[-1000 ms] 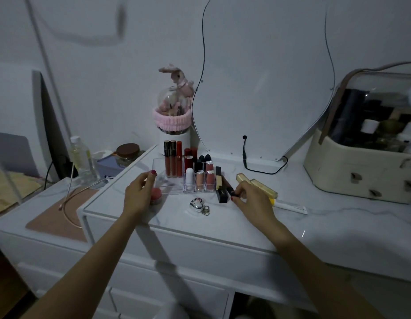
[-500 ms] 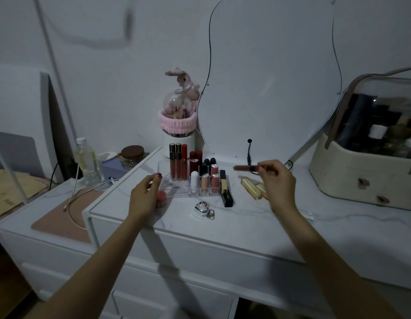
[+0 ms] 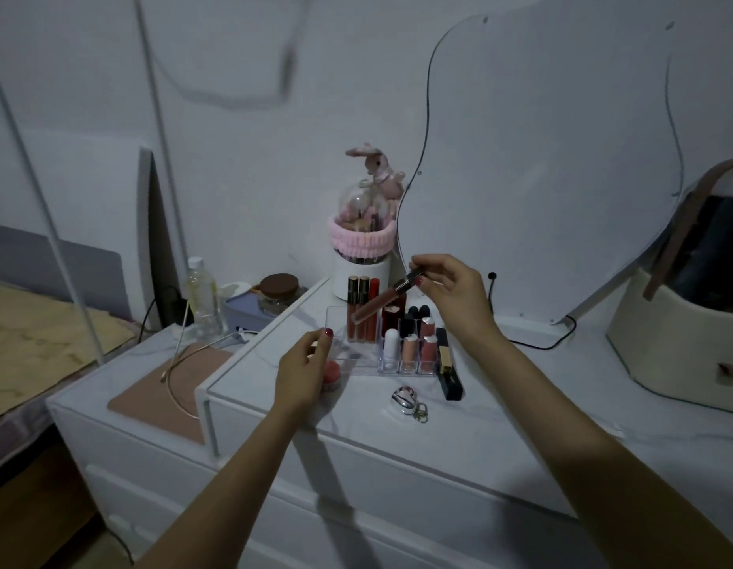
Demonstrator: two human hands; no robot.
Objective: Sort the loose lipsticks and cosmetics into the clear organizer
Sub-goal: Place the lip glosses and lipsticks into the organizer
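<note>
The clear organizer (image 3: 336,322) stands on the white dresser top and holds several lip gloss tubes and lipsticks. My right hand (image 3: 455,295) pinches a long reddish lip gloss tube (image 3: 377,303) by its dark cap, tilted down-left above the organizer's back row. My left hand (image 3: 303,371) rests at the organizer's front-left corner, its fingers curled at a small round pink pot (image 3: 331,375). A black-and-gold lipstick (image 3: 449,369) lies loose on the top, right of the organizer.
A silver keyring charm (image 3: 405,398) lies in front of the organizer. Behind stand a white brush holder with a pink band (image 3: 358,248) and a curvy mirror (image 3: 541,178). A cream cosmetics case (image 3: 676,342) sits at the right. A lower side table (image 3: 151,388) holds a bottle.
My right hand picked the reddish lip gloss tube up from the dresser and carried it left, tilting it over the organizer. My left hand stayed at the organizer's front-left corner.
</note>
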